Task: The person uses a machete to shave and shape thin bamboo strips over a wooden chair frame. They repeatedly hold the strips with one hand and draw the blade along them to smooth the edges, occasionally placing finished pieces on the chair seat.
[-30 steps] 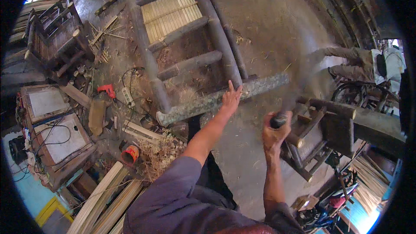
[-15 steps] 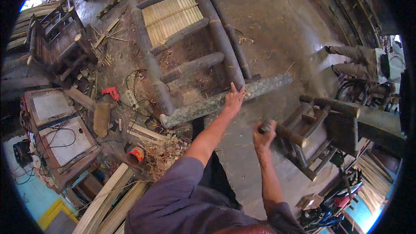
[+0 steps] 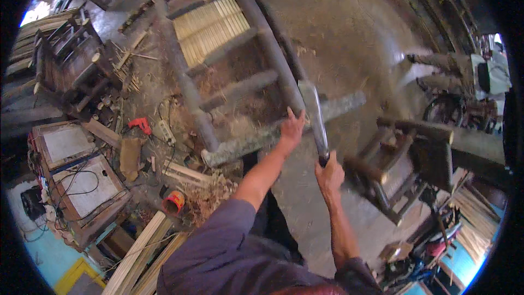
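My right hand (image 3: pixel 330 176) is wrapped round the dark handle of a machete (image 3: pixel 318 123). The long blade points away from me, and its broad tip lies beside the near end of a thick dark bamboo pole (image 3: pixel 275 57). That pole is one side of a large chair frame (image 3: pixel 202 112) with a slatted panel (image 3: pixel 210 30) of pale bamboo strips. At the pole's near end my left hand (image 3: pixel 292 130) rests with its fingers apart, gripping nothing. The frame's near ends lie on a mottled log (image 3: pixel 344 104).
On the right stands a dark bamboo chair (image 3: pixel 401 169). To the left lie a red drill (image 3: pixel 140 125), a white power strip (image 3: pixel 165 133) and an orange-red can (image 3: pixel 173 202) among shavings. Long pale strips (image 3: pixel 134 254) reach in at lower left, near a wooden cabinet (image 3: pixel 82 186).
The machete, earlier hidden or smeared by motion, now shows stretched out ahead of my right hand beside the pole end. My left hand stays by that end, slightly shifted in the picture.
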